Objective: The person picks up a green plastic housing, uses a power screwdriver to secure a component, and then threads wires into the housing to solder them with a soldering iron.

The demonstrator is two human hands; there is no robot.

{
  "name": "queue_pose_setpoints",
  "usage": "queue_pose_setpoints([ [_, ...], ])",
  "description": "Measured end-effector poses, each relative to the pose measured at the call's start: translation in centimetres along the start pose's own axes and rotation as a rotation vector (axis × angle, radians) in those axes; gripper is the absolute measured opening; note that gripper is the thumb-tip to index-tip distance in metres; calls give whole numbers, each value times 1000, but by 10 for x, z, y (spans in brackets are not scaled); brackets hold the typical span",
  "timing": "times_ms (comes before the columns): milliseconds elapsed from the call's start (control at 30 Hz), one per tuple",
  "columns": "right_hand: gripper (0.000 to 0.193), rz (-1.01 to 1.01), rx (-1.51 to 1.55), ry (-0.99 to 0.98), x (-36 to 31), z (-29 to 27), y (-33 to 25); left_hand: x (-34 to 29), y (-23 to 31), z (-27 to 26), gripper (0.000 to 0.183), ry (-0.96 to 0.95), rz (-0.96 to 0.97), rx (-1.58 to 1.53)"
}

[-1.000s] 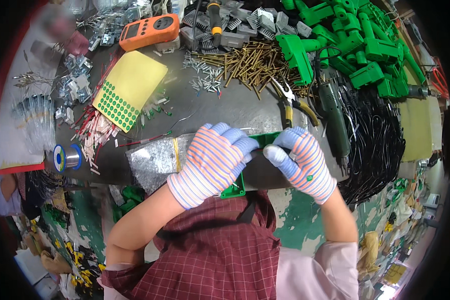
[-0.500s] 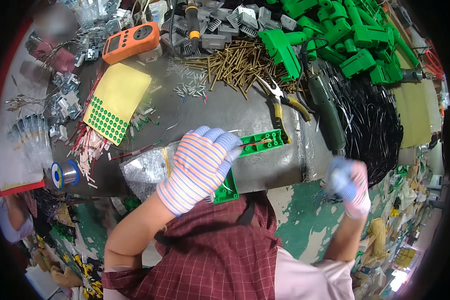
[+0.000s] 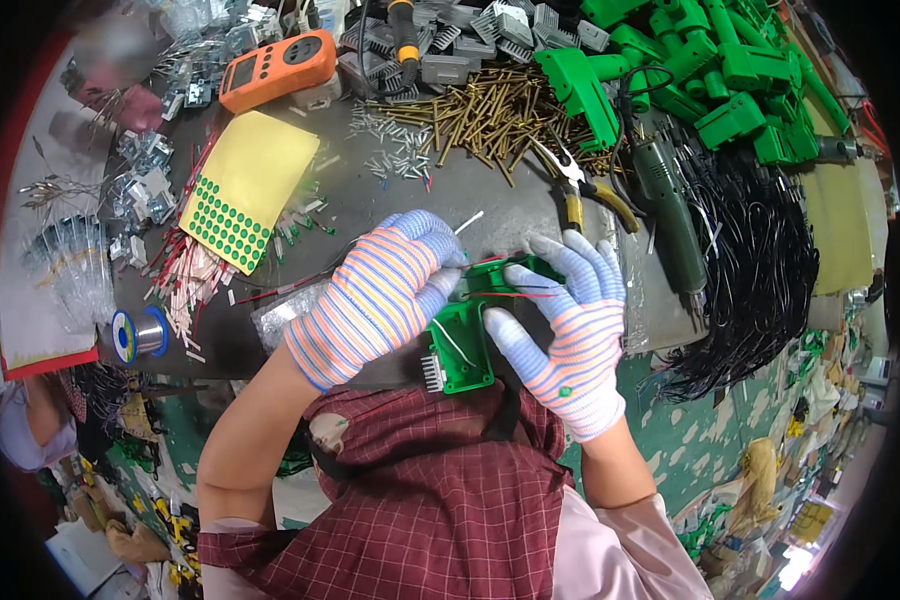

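Note:
My left hand (image 3: 375, 300), in a striped knit glove, is closed at the left end of a green plastic housing (image 3: 485, 272), partly hidden by my fingers. My right hand (image 3: 578, 340), gloved alike, reaches over the housing's other end with thumb and fingers spread. Thin red wire (image 3: 515, 294) runs between the hands. A second green piece, box-shaped and hollow (image 3: 462, 350), lies nearest me with a white wire across it and a finned grey heat sink (image 3: 432, 373) at its side. A white-tipped lead (image 3: 470, 222) sticks up beside my left fingers.
Yellow-handled pliers (image 3: 573, 180) and a dark green power screwdriver (image 3: 670, 215) lie at the right, by black cables (image 3: 760, 260). Brass screws (image 3: 490, 115) and green housings (image 3: 690, 60) pile up behind. At left are a sticker sheet (image 3: 250, 185), orange meter (image 3: 278, 70) and solder spool (image 3: 140, 335).
My right hand has come in from the far right to the green housing. The housing has shifted slightly between my hands, and the box-shaped piece shows more.

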State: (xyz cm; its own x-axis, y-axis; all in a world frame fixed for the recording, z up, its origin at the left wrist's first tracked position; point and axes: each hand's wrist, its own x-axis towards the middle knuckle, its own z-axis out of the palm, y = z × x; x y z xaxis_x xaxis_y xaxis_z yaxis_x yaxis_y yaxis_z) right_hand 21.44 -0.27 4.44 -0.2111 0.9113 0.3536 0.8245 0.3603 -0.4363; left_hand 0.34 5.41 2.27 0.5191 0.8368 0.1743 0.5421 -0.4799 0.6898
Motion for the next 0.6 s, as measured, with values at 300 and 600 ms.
queue_pose_setpoints([
  [300,21,-29,108,74,-7,23,11,-7,10,0,16,51,86,50],
  [600,20,12,-125,128,-7,22,6,-12,15,-3,14,150,109,20],
])
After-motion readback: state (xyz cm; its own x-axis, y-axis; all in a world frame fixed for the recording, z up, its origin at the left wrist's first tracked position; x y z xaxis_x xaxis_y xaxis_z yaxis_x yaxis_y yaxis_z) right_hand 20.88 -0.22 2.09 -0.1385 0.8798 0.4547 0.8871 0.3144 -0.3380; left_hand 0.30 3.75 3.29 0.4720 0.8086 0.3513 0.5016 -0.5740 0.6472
